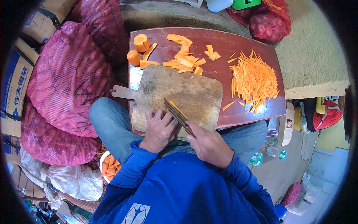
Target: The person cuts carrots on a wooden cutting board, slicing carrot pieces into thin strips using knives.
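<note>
My right hand (210,145) grips a knife (177,114), its dark blade slanting up and left over the wooden cutting board (156,86). Thin carrot strips (178,109) lie along the far side of the blade. Close against the near side, my left hand (160,128) has its fingers curled down on the board; whatever they press is hidden. Beyond the board lie flat carrot slices (184,59) and two carrot chunks (141,43). A heap of shredded carrot (253,80) sits on the right of the red-brown table (231,41).
Large pink mesh sacks (71,82) are stacked at the left beside cardboard boxes (16,86). A white bucket of carrot pieces (104,158) stands by my left leg. Plastic bottles (257,159) are on the floor at right. A red mesh bag (268,26) rests beyond the table.
</note>
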